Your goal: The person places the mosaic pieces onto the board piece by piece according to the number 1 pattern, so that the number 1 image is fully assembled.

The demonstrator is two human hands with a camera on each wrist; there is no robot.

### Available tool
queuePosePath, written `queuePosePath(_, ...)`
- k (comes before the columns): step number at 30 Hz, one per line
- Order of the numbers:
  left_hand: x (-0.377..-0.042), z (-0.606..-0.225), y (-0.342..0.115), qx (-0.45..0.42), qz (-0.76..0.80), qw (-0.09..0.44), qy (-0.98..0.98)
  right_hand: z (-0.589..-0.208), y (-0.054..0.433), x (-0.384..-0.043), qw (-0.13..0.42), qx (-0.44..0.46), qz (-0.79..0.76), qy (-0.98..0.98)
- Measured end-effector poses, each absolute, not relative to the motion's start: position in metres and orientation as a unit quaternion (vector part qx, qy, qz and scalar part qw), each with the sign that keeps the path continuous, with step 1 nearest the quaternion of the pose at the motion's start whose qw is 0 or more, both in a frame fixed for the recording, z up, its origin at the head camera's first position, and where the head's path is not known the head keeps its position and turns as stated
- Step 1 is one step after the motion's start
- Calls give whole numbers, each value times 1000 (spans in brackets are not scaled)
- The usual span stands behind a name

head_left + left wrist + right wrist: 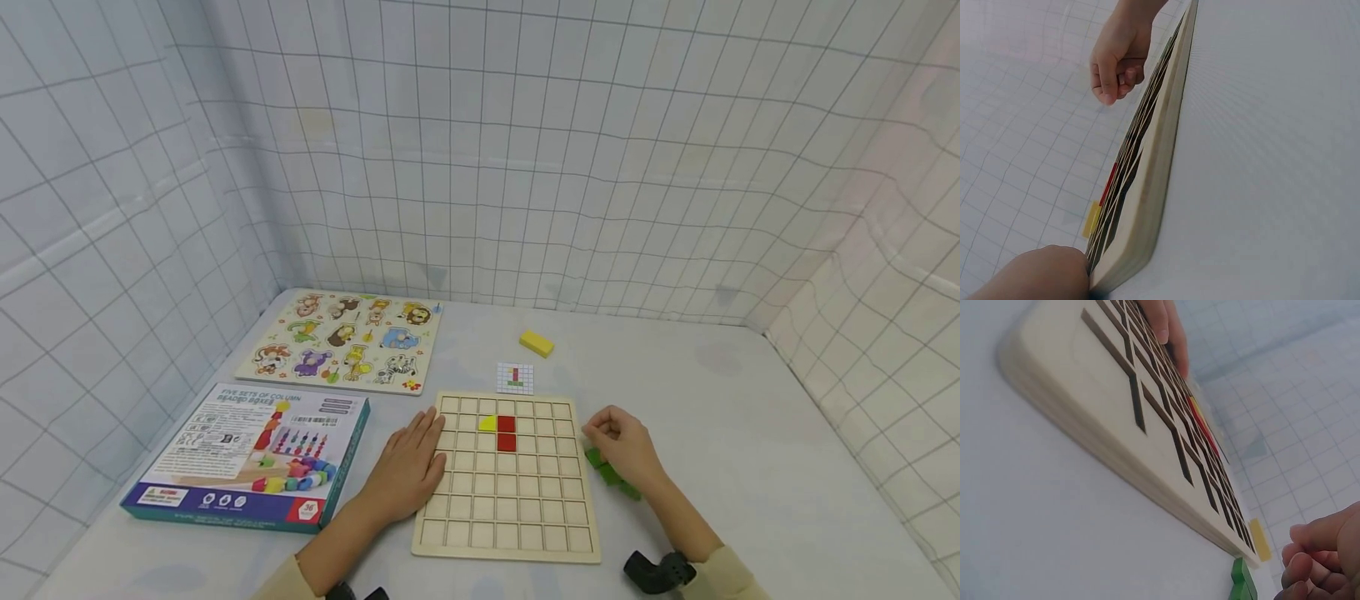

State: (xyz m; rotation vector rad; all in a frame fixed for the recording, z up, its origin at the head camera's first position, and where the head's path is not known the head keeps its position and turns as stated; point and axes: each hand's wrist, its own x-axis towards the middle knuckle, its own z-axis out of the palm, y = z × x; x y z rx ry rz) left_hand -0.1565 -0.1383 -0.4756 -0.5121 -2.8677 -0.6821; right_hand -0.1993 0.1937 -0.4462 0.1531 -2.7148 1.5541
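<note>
A wooden grid board lies between the hands. Two red square tiles sit one below the other in its cells, with a yellow cut-corner tile left of the upper one. My left hand rests along the board's left edge, its fingers extended. Off the right edge, my right hand hovers with curled fingers, thumb and forefinger close together; I see no piece between them. Several green blocks lie beneath and beside it, partly covered; some green shows in the right wrist view.
A small pattern card lies just behind the board, and a yellow block farther back. To the left are an animal peg puzzle and a flat bead-toy box. Grid-patterned cloth walls surround the table.
</note>
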Motion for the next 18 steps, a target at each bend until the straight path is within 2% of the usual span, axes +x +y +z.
queuePosePath(18, -157, -476, -139, -174, -232, 70, -954, -449, 234, -203, 19, 6, 450, -893)
